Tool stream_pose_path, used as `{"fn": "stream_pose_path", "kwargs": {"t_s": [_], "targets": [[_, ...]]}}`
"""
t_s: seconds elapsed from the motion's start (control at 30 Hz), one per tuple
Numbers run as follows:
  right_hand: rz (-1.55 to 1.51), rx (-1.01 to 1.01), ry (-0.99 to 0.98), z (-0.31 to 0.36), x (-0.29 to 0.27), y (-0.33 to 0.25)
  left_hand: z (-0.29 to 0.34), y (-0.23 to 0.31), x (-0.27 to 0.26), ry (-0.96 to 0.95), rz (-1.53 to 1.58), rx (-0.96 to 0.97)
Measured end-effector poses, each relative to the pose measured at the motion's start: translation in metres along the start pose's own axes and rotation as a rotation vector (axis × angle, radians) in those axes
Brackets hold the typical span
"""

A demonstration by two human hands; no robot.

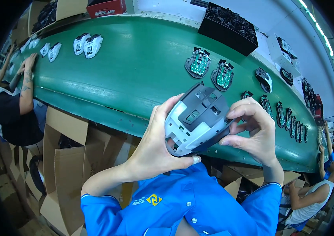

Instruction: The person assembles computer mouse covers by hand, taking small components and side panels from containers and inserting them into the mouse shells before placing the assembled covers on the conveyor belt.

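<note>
The shell (pixel 196 118), a white mouse top with a dark grey upper panel, is held up at the centre of the frame, tilted, above the near edge of the green bench (pixel 135 59). The person's left grip (pixel 157 143) is closed on it from the left, fingers along the upper side and thumb under the lower end; a pale wrap shows near the thumb's tip. The right grip (pixel 253 131) holds the shell's dark right edge, fingers curled above and thumb lower down.

Just beyond the shell, on the bench, two boards (pixel 198 63) sit in black bases, side by side. More boards (pixel 280 115) run in a row toward the right of the frame, near a white and black mouse (pixel 264 80). White shells (pixel 93 46) lie at upper left, mostly in pairs. A black bin (pixel 222 39) of small dark parts stands at the top, and a red box (pixel 106 8) at upper left.

Open cartons (pixel 70 173) fill the lower left. One co-worker (pixel 13 114) is at the left rim, another (pixel 312 200) at lower right.
</note>
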State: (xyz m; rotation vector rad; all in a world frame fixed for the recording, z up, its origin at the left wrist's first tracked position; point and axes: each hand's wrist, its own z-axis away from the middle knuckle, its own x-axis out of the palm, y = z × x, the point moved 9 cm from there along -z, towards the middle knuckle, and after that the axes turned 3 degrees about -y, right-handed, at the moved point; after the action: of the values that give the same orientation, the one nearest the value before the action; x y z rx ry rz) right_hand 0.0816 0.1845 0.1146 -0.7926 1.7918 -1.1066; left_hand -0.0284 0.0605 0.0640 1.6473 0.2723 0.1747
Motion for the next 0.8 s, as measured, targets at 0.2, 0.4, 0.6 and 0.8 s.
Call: {"fn": "stream_pose_path", "kwargs": {"t_s": [0.2, 0.4, 0.6, 0.8], "targets": [[-0.048, 0.052, 0.027, -0.001, 0.005, -0.001, 0.006, 0.001, -0.005, 0.055, -0.067, 0.020], [-0.213, 0.150, -0.028, 0.002, 0.009, 0.012, 0.009, -0.002, -0.002, 0.022, -0.066, -0.003], [-0.283, 0.288, -0.192, -0.006, 0.021, 0.020, 0.007, 0.000, 0.002, -0.069, -0.108, 0.008], [-0.362, 0.145, -0.379, -0.014, 0.042, 0.025, 0.005, 0.024, 0.004, -0.082, -0.351, 0.212]]}}
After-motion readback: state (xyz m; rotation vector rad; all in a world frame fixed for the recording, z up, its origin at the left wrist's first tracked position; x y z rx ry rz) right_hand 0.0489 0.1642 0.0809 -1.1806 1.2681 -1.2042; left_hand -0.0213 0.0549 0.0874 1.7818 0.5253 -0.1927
